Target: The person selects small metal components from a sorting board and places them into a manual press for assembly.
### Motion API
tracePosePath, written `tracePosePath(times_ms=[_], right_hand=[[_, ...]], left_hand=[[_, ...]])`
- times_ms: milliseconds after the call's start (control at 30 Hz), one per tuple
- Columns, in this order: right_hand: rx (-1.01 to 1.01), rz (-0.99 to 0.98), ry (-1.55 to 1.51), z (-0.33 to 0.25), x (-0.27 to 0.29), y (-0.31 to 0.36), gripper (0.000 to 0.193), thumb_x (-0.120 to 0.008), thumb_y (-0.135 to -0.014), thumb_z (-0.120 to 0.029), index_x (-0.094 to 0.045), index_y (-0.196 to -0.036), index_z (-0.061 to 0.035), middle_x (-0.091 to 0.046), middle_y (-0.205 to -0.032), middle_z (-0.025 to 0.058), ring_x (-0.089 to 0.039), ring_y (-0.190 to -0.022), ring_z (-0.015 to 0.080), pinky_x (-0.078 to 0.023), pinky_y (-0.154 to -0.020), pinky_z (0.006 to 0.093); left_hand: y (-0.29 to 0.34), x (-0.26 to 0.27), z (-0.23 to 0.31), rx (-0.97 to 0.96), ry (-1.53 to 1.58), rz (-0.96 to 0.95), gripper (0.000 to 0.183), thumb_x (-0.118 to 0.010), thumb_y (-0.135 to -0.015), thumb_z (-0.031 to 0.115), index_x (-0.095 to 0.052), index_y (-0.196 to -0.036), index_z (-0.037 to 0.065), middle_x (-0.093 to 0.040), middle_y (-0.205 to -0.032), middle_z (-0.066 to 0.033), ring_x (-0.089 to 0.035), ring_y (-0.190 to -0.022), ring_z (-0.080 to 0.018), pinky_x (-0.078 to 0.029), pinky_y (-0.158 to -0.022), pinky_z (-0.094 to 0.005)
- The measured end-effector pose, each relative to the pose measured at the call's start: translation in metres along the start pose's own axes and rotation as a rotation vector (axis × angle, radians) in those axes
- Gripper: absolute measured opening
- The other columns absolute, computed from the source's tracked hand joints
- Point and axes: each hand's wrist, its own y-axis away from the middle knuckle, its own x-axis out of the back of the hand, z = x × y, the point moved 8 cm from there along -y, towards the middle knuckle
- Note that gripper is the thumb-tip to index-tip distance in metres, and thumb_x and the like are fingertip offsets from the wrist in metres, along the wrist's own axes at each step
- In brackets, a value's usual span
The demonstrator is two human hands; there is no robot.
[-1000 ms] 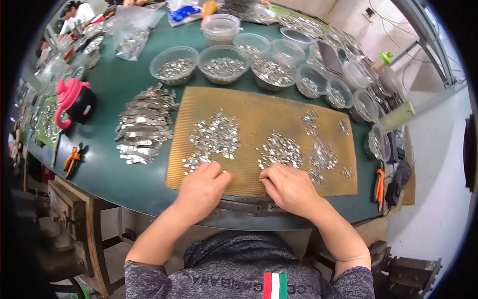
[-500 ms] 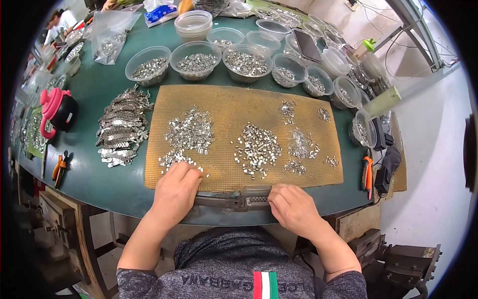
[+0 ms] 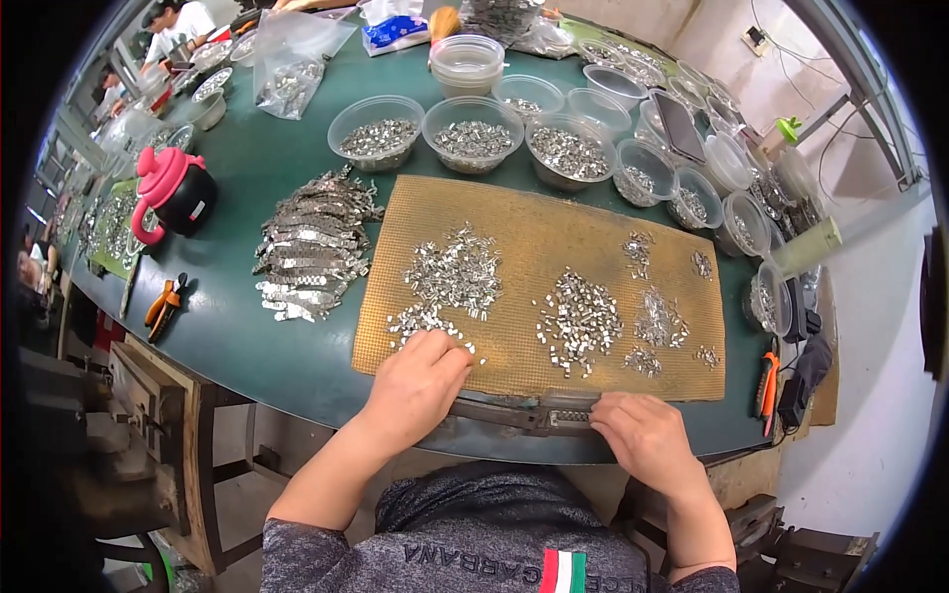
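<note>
A dark metal bar (image 3: 501, 414) lies along the near edge of the bench (image 3: 252, 361), just off the near edge of the mat (image 3: 554, 229). Its long axis runs left to right, nearly parallel to that edge, and a short row of silver links (image 3: 568, 417) shows in its right part, pointing the same way; its right end is hidden under the right hand (image 3: 645, 435). A second ago that hand was pinching at the near end of the middle pile (image 3: 580, 318); now it is at the bar, and the pile shows whole. Its fingers are bent close together on the bar; whether they grip a piece cannot be told. The left hand (image 3: 420, 381) stays at the mat's near edge, by the small left pile (image 3: 420, 318), fingertips drawn narrowly together; anything between them is hidden. A larger pile (image 3: 455, 272) lies beyond it, and smaller heaps (image 3: 657, 318) lie toward the mat's right edge. Left of the mat, metal straps (image 3: 311, 252) are stacked, mostly lengthwise left to right. Plastic bowls (image 3: 473, 165) of pieces line the mat's far edge. Orange-handled pliers (image 3: 767, 390) lie near the bench's right edge.
</note>
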Motion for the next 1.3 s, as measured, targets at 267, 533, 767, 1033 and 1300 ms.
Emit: tracePosePath(times_ms=[267,533,767,1033,1300], right_hand=[[0.134,0.085,-0.153,-0.025,-0.031,-0.081,0.011,-0.073,-0.088,-0.012,-0.07,-0.097,-0.0085,-0.071,-0.099,0.0037,-0.072,-0.085,0.0239,-0.057,-0.069,0.0359],[0.083,-0.076,-0.046,-0.027,-0.078,-0.108,0.012,-0.07,-0.092,-0.017,-0.067,-0.102,-0.0101,-0.062,-0.091,0.0063,-0.069,-0.078,0.0285,-0.056,-0.065,0.0403],[0.023,-0.105,-0.108,-0.016,-0.068,-0.101,0.011,-0.068,-0.093,-0.014,-0.064,-0.101,-0.0081,-0.063,-0.091,0.009,-0.069,-0.079,0.0301,-0.055,-0.064,0.0416],[0.008,-0.015,-0.112,0.017,-0.006,-0.034,0.011,-0.069,-0.089,-0.007,-0.06,-0.096,-0.0057,-0.063,-0.089,0.009,-0.065,-0.082,0.0304,-0.053,-0.07,0.0409],[0.036,-0.014,-0.018,0.012,-0.008,0.011,0.02,-0.073,-0.082,-0.008,-0.063,-0.098,-0.0058,-0.065,-0.101,0.0069,-0.065,-0.093,0.0264,-0.052,-0.084,0.0378]], left_hand=[[0.001,0.002,-0.003,-0.026,-0.01,0.031,0.012,-0.076,-0.084,0.008,-0.068,-0.093,0.007,-0.061,-0.091,-0.0052,-0.062,-0.083,-0.0249,-0.054,-0.068,-0.0353],[0.005,0.001,-0.007,0.003,-0.002,0.023,0.014,-0.077,-0.083,0.007,-0.07,-0.095,0.006,-0.064,-0.093,-0.0054,-0.064,-0.084,-0.0252,-0.053,-0.071,-0.0354],[0.001,-0.002,-0.004,0.003,0.023,0.011,0.014,-0.077,-0.082,0.006,-0.069,-0.094,0.006,-0.064,-0.094,-0.0064,-0.064,-0.086,-0.0262,-0.053,-0.072,-0.0363],[-0.001,-0.002,-0.001,-0.003,0.063,0.058,0.014,-0.073,-0.085,0.001,-0.066,-0.096,0.005,-0.063,-0.095,-0.0095,-0.063,-0.087,-0.0301,-0.052,-0.073,-0.0392],[-0.008,-0.02,0.037,-0.061,0.215,-0.003,0.015,-0.074,-0.086,0.004,-0.065,-0.097,0.004,-0.062,-0.095,-0.0102,-0.061,-0.086,-0.0296,-0.052,-0.074,-0.0384]])
